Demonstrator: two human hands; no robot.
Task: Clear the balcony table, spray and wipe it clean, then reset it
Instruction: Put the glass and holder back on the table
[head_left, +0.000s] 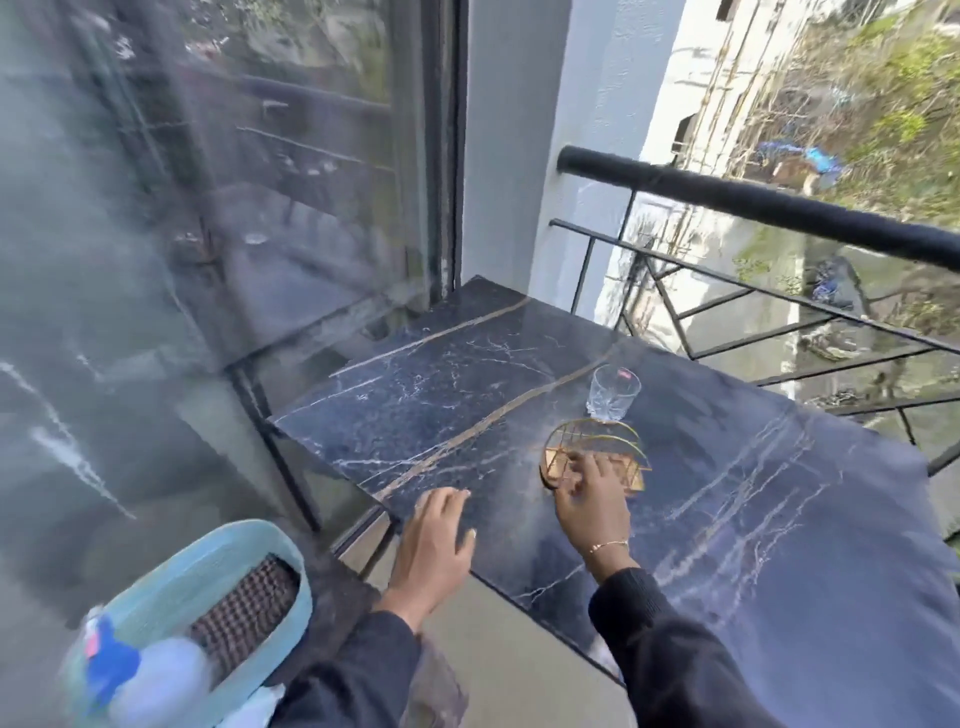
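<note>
Marble tabletop (519, 374) lies dark and glossy under us, and only two things stand on it: a gold wire holder (597, 457) with a round wooden coaster in it, and a cut-glass tumbler (613, 391) just beyond that holder, toward the railing (753, 205). We judge the task to be either early in the clearing or late in the reset; the surface gives no sure sign of spray or wiping, so we cannot tell which. A teal basket (218, 582) sits low on our left, well apart from the grip, with a spray bottle (135, 670) in it, blurred, and a dark waffle-textured cloth (244, 608).

Our right hand (589, 499) is on the holder's near side, fingers curled at its wires and the coaster's edge; we read this as a narrow pinch on the holder, though the fingertips partly hide the contact. Our left hand (434, 540) hovers flat and spread over the table's near edge, left of the grip, holding nothing.

The holder stands upright, its two arched wire sides rising above the fingers. Its long axis runs across the table from near-left to far-right, and the arches' open slot faces up.
</note>
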